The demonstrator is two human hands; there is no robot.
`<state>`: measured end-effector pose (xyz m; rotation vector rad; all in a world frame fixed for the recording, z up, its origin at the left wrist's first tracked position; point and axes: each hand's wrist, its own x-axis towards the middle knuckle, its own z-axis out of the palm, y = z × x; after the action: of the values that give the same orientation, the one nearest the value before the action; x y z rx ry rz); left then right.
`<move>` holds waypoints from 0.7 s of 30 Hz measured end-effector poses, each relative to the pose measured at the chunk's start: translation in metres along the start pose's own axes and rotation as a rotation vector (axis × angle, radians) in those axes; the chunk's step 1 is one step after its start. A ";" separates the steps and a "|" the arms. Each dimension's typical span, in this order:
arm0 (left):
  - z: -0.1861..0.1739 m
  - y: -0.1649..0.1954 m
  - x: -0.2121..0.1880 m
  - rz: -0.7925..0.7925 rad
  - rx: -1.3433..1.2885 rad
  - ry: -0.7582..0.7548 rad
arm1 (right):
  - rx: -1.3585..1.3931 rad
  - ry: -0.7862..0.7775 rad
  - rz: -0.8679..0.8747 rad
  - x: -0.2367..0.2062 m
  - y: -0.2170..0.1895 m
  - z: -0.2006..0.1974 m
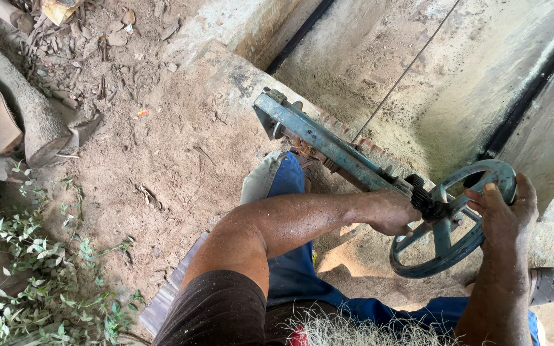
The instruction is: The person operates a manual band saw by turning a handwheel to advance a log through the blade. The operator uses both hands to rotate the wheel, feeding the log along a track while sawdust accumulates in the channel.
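Seen from above, seated on sandy ground at the lip of a concrete pit [431, 83]. Left hand [389, 211] clenched around the shaft just beside the small dark gear [423, 195], where the frame [322, 141] meets the wheel [450, 221]; knuckles up, fingers wrapped under and partly hidden. Right hand [501, 211] grasping the wheel's rim on its far right side, thumb lying over the top of the rim, palm against its outer edge. Wheel: a blue-grey spoked handwheel, tilted, sitting at the lower end of the frame, over the sandy slope of the pit and just in front of the knees. Frame: a long blue-grey steel bar running diagonally from upper left to the wheel, its upper end resting on the concrete edge, with a rusty threaded part showing beneath it. Blue trousers [296, 269] below the left forearm, one knee bent toward the bar. Sandal [551, 285] on the foot at lower right, close to the right forearm. Thin wire [405, 74] stretched across the pit wall, running down toward the frame. To the left, well apart from the hands, logs [27, 109] on the dirt and green weeds [40, 275] in the lower corner. Flat board [171, 291] lying on the ground beside the left thigh.
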<state>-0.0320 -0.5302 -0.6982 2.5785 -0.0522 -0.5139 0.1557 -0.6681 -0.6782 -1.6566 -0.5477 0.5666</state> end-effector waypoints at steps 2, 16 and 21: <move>0.000 0.000 0.000 -0.001 -0.008 0.003 | -0.003 0.004 0.003 0.001 0.002 -0.001; 0.000 0.000 -0.001 -0.007 -0.014 0.006 | -0.040 0.002 -0.004 0.002 0.000 0.001; 0.000 0.000 -0.002 -0.009 -0.015 0.008 | -0.029 0.003 0.000 0.002 -0.003 0.002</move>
<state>-0.0334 -0.5295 -0.6976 2.5670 -0.0342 -0.5056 0.1558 -0.6652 -0.6754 -1.6847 -0.5565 0.5585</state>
